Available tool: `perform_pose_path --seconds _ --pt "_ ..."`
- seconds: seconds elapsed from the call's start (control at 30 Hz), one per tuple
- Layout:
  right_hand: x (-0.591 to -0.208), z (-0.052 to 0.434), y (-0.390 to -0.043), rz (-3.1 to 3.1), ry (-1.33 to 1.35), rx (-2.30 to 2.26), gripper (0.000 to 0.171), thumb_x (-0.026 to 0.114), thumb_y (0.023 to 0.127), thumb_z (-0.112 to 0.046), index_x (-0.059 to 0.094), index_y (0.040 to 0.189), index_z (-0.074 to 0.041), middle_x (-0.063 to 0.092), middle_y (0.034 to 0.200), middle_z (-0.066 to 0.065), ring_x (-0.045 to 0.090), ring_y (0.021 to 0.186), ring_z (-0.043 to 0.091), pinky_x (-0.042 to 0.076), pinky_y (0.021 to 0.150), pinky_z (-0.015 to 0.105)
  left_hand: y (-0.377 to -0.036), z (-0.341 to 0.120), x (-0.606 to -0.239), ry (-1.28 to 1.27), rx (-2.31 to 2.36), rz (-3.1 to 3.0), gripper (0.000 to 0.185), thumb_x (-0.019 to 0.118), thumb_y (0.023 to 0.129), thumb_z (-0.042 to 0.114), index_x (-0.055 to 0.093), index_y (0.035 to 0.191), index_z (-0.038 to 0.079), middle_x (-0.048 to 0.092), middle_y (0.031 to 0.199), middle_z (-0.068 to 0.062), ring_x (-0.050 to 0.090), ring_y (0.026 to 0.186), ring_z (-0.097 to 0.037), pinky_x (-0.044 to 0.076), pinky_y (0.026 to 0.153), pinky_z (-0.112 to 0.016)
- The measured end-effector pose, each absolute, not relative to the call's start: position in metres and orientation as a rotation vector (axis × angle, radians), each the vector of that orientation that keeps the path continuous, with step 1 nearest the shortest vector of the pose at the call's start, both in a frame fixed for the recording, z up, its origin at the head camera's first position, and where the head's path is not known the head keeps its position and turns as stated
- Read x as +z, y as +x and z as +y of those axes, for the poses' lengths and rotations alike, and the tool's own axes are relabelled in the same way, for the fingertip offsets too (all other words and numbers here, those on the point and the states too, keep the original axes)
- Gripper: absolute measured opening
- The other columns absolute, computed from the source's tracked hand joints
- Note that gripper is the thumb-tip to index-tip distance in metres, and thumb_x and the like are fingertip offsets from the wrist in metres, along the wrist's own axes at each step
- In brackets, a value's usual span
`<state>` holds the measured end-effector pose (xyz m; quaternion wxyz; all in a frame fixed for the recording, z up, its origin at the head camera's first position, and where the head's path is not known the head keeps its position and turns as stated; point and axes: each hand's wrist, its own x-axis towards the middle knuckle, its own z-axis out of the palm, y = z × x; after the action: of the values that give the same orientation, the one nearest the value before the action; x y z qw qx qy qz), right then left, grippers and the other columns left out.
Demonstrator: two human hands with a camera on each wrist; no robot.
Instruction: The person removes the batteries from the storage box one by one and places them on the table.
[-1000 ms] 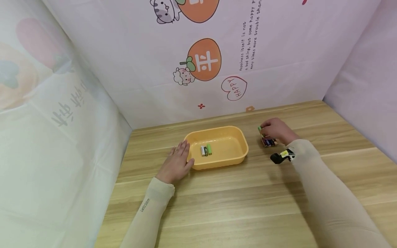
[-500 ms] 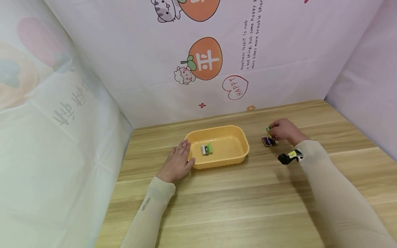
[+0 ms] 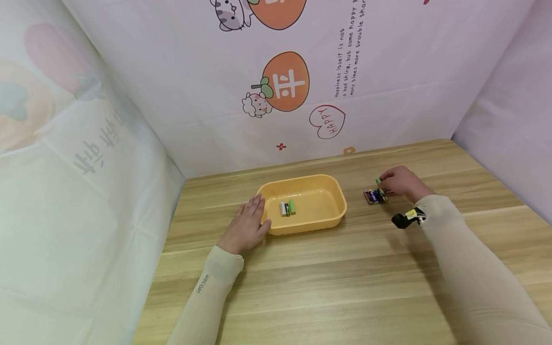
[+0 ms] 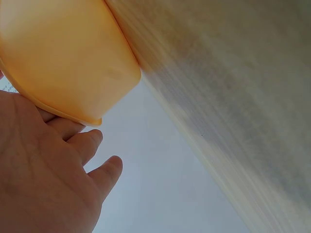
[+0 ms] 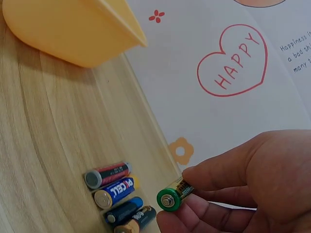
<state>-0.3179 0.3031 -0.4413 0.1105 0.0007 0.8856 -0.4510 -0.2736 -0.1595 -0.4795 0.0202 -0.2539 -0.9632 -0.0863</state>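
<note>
My left hand (image 3: 245, 227) rests with extended fingers against the left end of a yellow plastic basin (image 3: 318, 217). In the left wrist view its fingers (image 4: 86, 144) lie at the basin's rim. Inside the basin lie a white battery (image 3: 282, 209), a dark battery (image 3: 287, 210) and a light green battery (image 3: 292, 206), side by side. My right hand (image 3: 402, 182) pinches a battery (image 5: 176, 194) with a green end band and a gold-and-black body between thumb and fingers. Just beside it, several batteries (image 5: 115, 192) lie in a row on the table, among them a red-and-black one and a blue-and-white one.
The pale wooden table (image 3: 310, 282) meets a white printed cloth (image 3: 207, 120) at its back edge. More cloth hangs along the left (image 3: 86, 201) and right sides. A small black camera mount (image 3: 403, 220) sits on the right wrist.
My right hand has shifted a little to the right with the green-ended battery in its fingers, uncovering more of the battery row. My left hand has stayed on the basin.
</note>
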Motion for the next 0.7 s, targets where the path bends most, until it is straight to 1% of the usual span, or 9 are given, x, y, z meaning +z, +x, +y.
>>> perform_pose_path --seconds 0.2,0.33,0.47,0.57,0.7 --pt "-0.444 0.309 -0.318 2.596 0.01 -1.319 0.044 0.053 0.095 -0.007 0.044 0.127 0.022 0.053 0.117 0.033 0.059 0.102 0.041 0.055 0.083 0.045 -0.272 -0.16 -0.478 -0.781 -0.27 -2.989 0.067 0.036 0.104 0.042 0.015 0.155 0.003 0.007 0.161 -0.009 0.007 0.147 -0.024 0.009 0.117 -0.045" --pt "-0.446 0.312 -0.319 2.604 0.019 -1.313 0.043 0.054 0.095 -0.006 0.045 0.126 0.022 0.055 0.115 0.033 0.06 0.1 0.039 0.055 0.083 0.046 -0.272 -0.16 -0.478 -0.784 -0.277 -2.983 0.067 0.037 0.104 0.041 0.016 0.154 0.003 0.008 0.161 -0.009 0.008 0.147 -0.025 0.009 0.117 -0.045" --pt "-0.449 0.315 -0.32 2.611 0.031 -1.302 0.042 0.055 0.094 -0.005 0.046 0.125 0.022 0.056 0.112 0.031 0.06 0.095 0.034 0.055 0.081 0.045 -0.272 -0.16 -0.479 -0.789 -0.277 -2.973 0.066 0.037 0.104 0.041 0.018 0.154 0.002 0.008 0.161 -0.009 0.008 0.147 -0.025 0.011 0.117 -0.046" --pt "-0.452 0.318 -0.322 2.615 0.036 -1.295 0.041 0.055 0.093 -0.004 0.047 0.123 0.022 0.058 0.106 0.027 0.06 0.089 0.028 0.056 0.079 0.044 -0.273 -0.16 -0.48 -0.789 -0.271 -2.967 0.066 0.037 0.104 0.041 0.019 0.154 0.002 0.009 0.161 -0.009 0.009 0.147 -0.025 0.012 0.117 -0.046" --pt "-0.458 0.324 -0.325 2.649 0.029 -1.243 0.039 0.057 0.092 -0.005 0.05 0.12 0.022 0.062 0.097 0.022 0.062 0.08 0.022 0.057 0.073 0.039 -0.273 -0.161 -0.481 -0.791 -0.279 -2.96 0.067 0.037 0.103 0.041 0.018 0.154 0.002 0.009 0.161 -0.009 0.009 0.147 -0.024 0.013 0.116 -0.047"
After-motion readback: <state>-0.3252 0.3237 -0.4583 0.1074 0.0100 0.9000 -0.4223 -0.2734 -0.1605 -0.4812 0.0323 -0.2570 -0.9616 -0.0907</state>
